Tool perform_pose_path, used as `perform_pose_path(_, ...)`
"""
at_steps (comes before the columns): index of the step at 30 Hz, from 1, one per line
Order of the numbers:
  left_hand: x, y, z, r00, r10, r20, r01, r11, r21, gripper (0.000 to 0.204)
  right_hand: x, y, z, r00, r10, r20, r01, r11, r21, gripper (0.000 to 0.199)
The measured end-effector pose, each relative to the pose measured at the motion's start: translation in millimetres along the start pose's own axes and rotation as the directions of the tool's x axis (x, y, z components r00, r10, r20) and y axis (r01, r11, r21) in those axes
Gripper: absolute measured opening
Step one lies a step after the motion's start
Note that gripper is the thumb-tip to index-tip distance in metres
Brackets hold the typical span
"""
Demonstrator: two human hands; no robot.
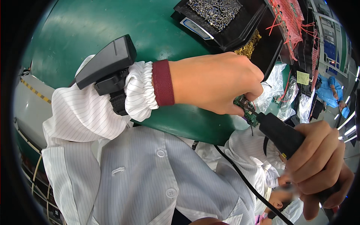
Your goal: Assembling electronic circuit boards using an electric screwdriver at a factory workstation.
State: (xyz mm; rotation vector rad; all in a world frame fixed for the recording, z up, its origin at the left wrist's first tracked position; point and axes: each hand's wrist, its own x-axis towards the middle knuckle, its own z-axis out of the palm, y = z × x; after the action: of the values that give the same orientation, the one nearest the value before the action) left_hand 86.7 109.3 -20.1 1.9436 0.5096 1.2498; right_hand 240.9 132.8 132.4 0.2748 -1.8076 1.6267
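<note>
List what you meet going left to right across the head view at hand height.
Black wrist device → white cuff with dark red band → left hand → small green circuit board → black powered hand tool → right hand.

At the far side of the green desk (93, 26), a white rectangular label with a blue border (196, 28) is stuck on the front wall of a black tray (240, 30) full of small metal parts. Right of it, crumpled clear plastic bags (275, 84) lie heaped at the desk's edge. Just beyond them, a small pale yellow-green square note (302, 78) is stuck on a dark upright surface. Whatever is on the label and note is too small to make out.
</note>
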Motion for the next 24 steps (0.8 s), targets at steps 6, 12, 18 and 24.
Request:
perform_pose_path(6,5,0,0,1.000,0.023,0.009,-0.023,1.000,-0.006,0.029,-14,-22,-5,0.995,0.074,-0.065,-0.081,0.989,-0.125,0.033)
perform_pose_path(12,9,0,4,0.999,0.022,0.025,-0.020,0.999,-0.046,0.028,-3,-12,-8,0.996,0.084,0.030,-0.084,0.996,-0.003,0.031)
perform_pose_path(18,3,6,3,1.000,0.012,0.023,-0.012,1.000,-0.015,0.029,3,0,-6,0.986,0.042,0.159,-0.065,0.988,0.143,0.032)
perform_pose_path(24,17,8,0,0.997,0.014,0.078,-0.017,1.000,0.026,0.027,1,8,-10,0.969,-0.209,0.135,0.195,0.975,0.111,0.041)
